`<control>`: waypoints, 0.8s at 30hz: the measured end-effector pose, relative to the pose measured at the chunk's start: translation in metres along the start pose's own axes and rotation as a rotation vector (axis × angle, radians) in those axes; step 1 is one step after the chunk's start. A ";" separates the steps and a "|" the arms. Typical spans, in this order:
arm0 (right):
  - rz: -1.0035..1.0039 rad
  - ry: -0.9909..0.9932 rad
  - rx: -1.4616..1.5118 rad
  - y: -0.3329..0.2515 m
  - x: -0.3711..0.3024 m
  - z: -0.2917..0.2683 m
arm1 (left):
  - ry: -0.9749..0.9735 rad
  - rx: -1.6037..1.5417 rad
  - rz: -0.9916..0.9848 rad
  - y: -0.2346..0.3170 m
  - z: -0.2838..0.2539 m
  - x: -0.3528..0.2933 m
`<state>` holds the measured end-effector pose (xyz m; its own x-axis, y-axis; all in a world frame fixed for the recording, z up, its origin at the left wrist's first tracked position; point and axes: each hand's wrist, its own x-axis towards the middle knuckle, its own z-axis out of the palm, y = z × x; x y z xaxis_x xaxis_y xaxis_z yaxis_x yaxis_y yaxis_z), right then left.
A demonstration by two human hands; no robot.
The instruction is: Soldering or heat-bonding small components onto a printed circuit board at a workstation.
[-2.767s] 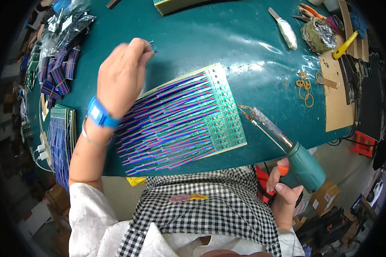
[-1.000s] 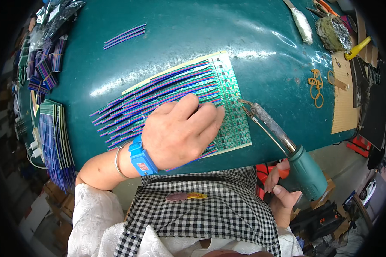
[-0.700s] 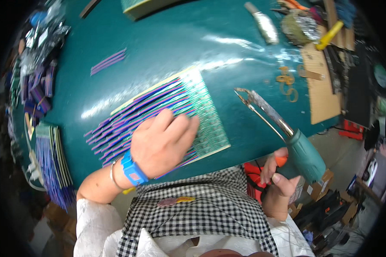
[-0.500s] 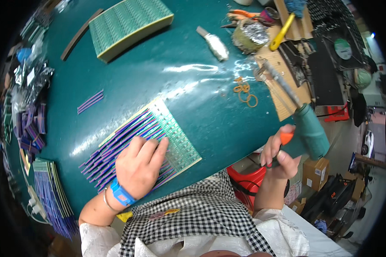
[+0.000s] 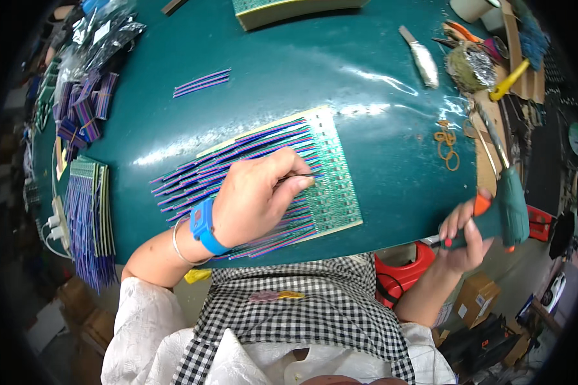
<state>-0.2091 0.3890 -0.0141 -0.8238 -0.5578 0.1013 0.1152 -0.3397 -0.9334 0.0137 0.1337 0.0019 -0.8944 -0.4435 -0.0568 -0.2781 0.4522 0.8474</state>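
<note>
My left hand (image 5: pixel 257 192) is closed in a pinch above a green circuit board panel (image 5: pixel 337 167), thumb and forefinger on the end of a thin wire (image 5: pixel 313 174). Several blue, purple and pink wires (image 5: pixel 205 168) run from the panel toward the left, partly under this hand. At the right, beyond the table's front edge, my right hand (image 5: pixel 462 236) grips the handle of a green soldering gun (image 5: pixel 512 204) with an orange trigger. The gun's metal barrel (image 5: pixel 491 135) points away from me, apart from the panel.
A few loose wires (image 5: pixel 202 83) lie behind the panel. Wired boards (image 5: pixel 90 218) and wire bundles (image 5: pixel 83 106) are at the left. Rubber bands (image 5: pixel 446 144), a wrapped blade (image 5: pixel 422 61) and a metallic-wool pot (image 5: pixel 472 67) sit right. A board stack (image 5: pixel 302 14) stands far back.
My left hand has gone from resting over the wires to pinching one wire at the panel. The right hand still holds the soldering gun. The whole view has shifted.
</note>
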 end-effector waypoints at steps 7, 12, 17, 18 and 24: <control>0.221 -0.203 0.105 -0.005 -0.042 -0.008 | 0.063 -0.118 0.125 -0.016 0.006 0.008; 0.342 -0.266 0.091 -0.009 -0.058 -0.007 | 0.001 -0.042 0.055 0.003 -0.001 0.006; 0.432 -0.194 0.101 -0.013 -0.069 0.001 | 0.023 0.084 0.266 0.000 0.007 0.003; 0.446 -0.185 0.097 -0.013 -0.071 0.003 | 0.025 0.131 0.294 0.001 0.007 0.002; 0.526 -0.164 0.081 -0.013 -0.089 -0.004 | 0.014 0.369 0.420 -0.011 0.017 0.000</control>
<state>-0.1392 0.4459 -0.0127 -0.5475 -0.7761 -0.3130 0.5352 -0.0372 -0.8439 0.0112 0.1416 -0.0164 -0.9507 -0.1760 0.2552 -0.0051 0.8321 0.5547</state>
